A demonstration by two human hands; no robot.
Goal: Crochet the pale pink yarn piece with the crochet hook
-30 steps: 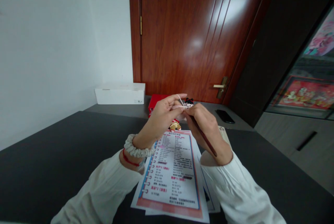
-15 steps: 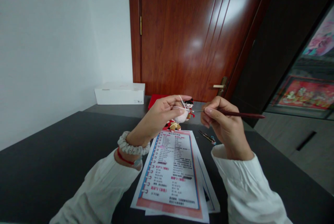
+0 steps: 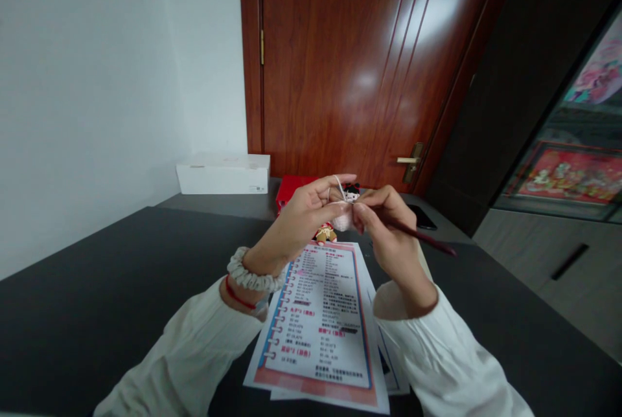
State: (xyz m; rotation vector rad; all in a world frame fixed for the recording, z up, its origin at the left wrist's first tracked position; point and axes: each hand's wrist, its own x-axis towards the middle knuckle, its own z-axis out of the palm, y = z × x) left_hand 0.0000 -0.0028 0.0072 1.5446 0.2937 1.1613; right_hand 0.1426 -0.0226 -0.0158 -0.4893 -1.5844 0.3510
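Observation:
Between my hands is a small pale crochet piece [image 3: 343, 221], rounded in shape. My left hand [image 3: 311, 206] pinches its upper edge, and a strand of white yarn [image 3: 339, 188] loops over the raised index finger. In my right hand [image 3: 391, 219] is a crochet hook with a dark red handle [image 3: 427, 239], its back end pointing right and down. The hook's tip meets the work beside my left thumb; its exact place in the stitches is hidden by fingers. Just behind stands a crocheted doll [image 3: 352, 193] with black hair, partly covered by my hands.
Printed pattern sheets [image 3: 321, 313] lie on the dark table [image 3: 121, 287] under my hands. Behind are a second small doll figure [image 3: 324, 234], a red box [image 3: 291, 189], a white box [image 3: 223, 174] and a black phone [image 3: 424, 217]. A wooden door [image 3: 335, 67] rises beyond.
My right hand has moved left with the hook, up against the crochet piece and my left hand. The hook's handle now slopes down more. The phone has come into sight; the small scissors are now hidden.

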